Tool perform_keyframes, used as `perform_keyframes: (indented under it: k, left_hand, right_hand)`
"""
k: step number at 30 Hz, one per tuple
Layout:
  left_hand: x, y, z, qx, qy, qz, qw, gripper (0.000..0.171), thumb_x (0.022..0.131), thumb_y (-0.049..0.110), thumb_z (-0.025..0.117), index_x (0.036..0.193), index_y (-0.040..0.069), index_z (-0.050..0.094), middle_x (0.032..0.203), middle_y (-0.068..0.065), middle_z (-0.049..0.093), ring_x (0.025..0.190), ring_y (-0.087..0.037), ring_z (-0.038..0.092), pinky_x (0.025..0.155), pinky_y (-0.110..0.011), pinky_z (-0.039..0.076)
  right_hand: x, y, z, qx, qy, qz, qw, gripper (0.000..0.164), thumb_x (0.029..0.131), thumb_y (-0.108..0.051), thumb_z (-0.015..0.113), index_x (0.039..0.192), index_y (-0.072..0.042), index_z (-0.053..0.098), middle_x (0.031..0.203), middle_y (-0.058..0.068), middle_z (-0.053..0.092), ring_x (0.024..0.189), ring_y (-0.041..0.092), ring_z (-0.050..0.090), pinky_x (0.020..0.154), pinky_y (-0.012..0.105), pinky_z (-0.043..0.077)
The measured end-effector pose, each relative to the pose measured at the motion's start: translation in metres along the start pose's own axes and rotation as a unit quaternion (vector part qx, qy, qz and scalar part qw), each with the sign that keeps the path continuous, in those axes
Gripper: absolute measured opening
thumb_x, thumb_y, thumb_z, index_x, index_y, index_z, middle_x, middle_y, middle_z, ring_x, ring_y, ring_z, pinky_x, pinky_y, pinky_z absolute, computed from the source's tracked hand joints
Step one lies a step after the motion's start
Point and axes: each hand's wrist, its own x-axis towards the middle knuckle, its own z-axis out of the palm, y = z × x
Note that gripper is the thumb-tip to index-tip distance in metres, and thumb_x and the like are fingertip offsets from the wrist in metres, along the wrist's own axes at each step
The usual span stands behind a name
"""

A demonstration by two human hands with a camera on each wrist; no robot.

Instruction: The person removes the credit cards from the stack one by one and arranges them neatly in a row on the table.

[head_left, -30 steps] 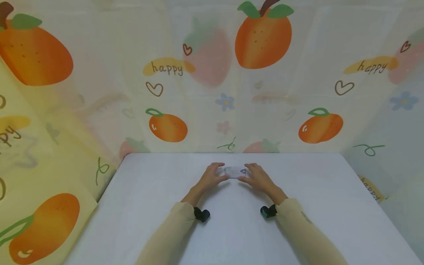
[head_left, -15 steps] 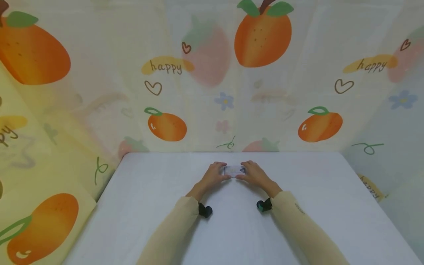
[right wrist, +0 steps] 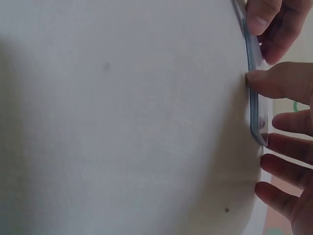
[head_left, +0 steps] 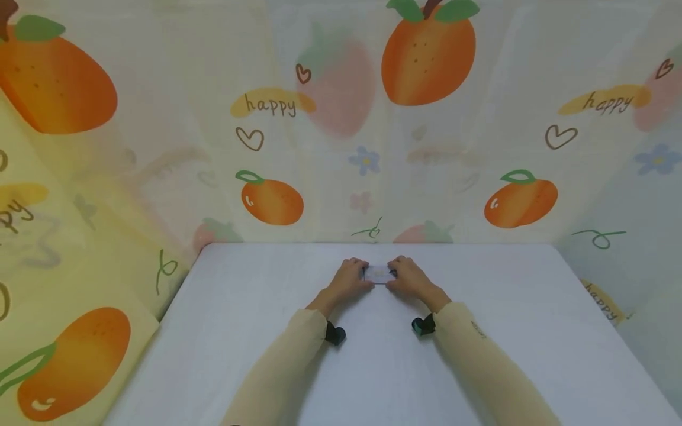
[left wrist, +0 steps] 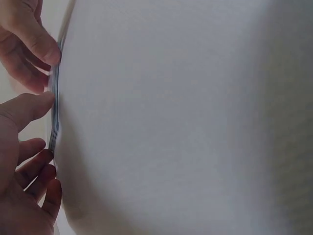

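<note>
A small stack of pale cards (head_left: 379, 274) lies flat near the far edge of the table, a dark picture showing at its right end. Its layered edge (left wrist: 55, 112) shows in the left wrist view. My left hand (head_left: 350, 280) holds the left end, thumb at the near edge and fingers around the far side. At the right end, my right hand (head_left: 410, 279) grips likewise, its thumb (right wrist: 274, 81) against the near edge in the right wrist view. Both thumbs are close together.
The white-covered table (head_left: 383, 367) reaches back to a fruit-printed curtain (head_left: 341, 177). Another printed sheet (head_left: 69, 266) hangs on the left. Dark wrist cameras (head_left: 335, 335) stick out from both cuffs.
Both hands have moved inward and closed on the two ends of the card stack; a gap showed beside the right hand earlier. The stack has hardly moved.
</note>
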Motion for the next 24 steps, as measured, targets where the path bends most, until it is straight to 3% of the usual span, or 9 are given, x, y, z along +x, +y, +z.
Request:
perform_keyframes:
  k: [7, 12, 24]
  left_hand:
    - [0.0056, 0.0028, -0.0022, 0.036, -0.011, -0.005, 0.9993, 0.059, 0.086, 0.031, 0.073, 0.137, 0.007, 0.054, 0.133, -0.013, 0.054, 0.122, -0.027, 0.048, 0.104, -0.039, 0.041]
    - [0.0063, 0.0024, -0.0027, 0.050, -0.022, -0.002, 0.9985, 0.061, 0.084, 0.034, 0.073, 0.137, 0.010, 0.055, 0.131, -0.011, 0.053, 0.119, -0.025, 0.047, 0.103, -0.038, 0.042]
    - [0.0064, -0.0008, -0.0028, 0.038, -0.030, 0.004, 0.9988, 0.060, 0.083, 0.035, 0.074, 0.135, 0.011, 0.055, 0.128, -0.010, 0.054, 0.116, -0.023, 0.047, 0.102, -0.038, 0.042]
  right_hand:
    - [0.0073, 0.0063, -0.0045, -0.005, -0.016, -0.017, 1.000, 0.052, 0.081, -0.017, 0.073, 0.127, 0.004, 0.060, 0.122, 0.020, 0.057, 0.110, 0.033, 0.053, 0.097, 0.046, 0.044]
    - [0.0097, 0.0056, -0.0061, 0.011, -0.031, -0.003, 0.999, 0.056, 0.078, -0.017, 0.075, 0.127, 0.004, 0.059, 0.120, 0.020, 0.055, 0.106, 0.030, 0.051, 0.092, 0.044, 0.044]
    - [0.0086, 0.0057, -0.0094, 0.017, -0.047, 0.011, 0.999, 0.057, 0.079, -0.020, 0.075, 0.130, -0.001, 0.059, 0.123, 0.018, 0.053, 0.111, 0.030, 0.049, 0.097, 0.044, 0.043]
